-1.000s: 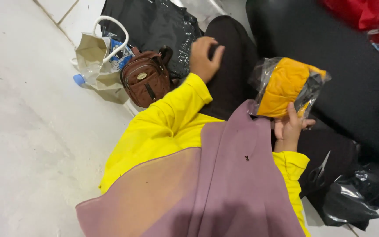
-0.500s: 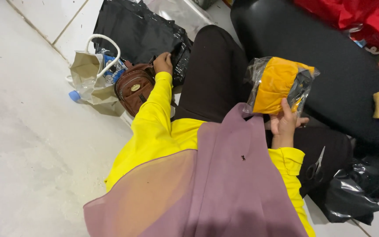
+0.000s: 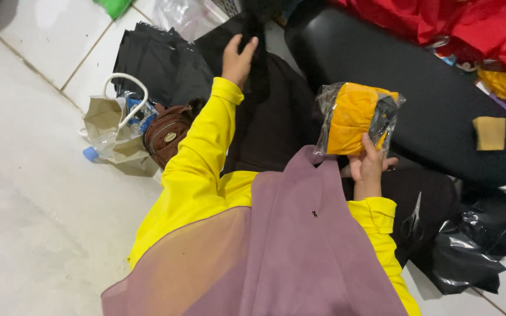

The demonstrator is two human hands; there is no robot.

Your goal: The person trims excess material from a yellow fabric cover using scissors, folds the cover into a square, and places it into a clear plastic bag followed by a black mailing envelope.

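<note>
Just above the right hand (image 3: 369, 167), a clear plastic packet (image 3: 355, 120) with a folded orange garment inside stands nearly upright, its long axis running from the hand's fingertips up and slightly away from the person, its top end pointing toward the black cushioned seat (image 3: 417, 88) behind it. The right hand grips the packet's lower edge, thumb on the near face and fingers curled behind, so it is closed on the packet. A dark strip shows along the packet's right side, inside the plastic.

Far forward of that, the left hand (image 3: 238, 58) reaches out at the end of a yellow sleeve and rests on a piece of black fabric (image 3: 259, 64); the fingers are bent over the cloth, but whether they pinch it or merely lie on it cannot be told. To the left of the left hand lies a stack of black plastic bags (image 3: 159, 64) on the white tiled floor (image 3: 24, 175).

Beside the left forearm sit a small brown bag (image 3: 168, 134) and a beige paper bag (image 3: 109, 131) with white handles. To the right of the right hand, scissors (image 3: 412, 219) lie on dark cloth, near crumpled black plastic (image 3: 469, 246).
</note>
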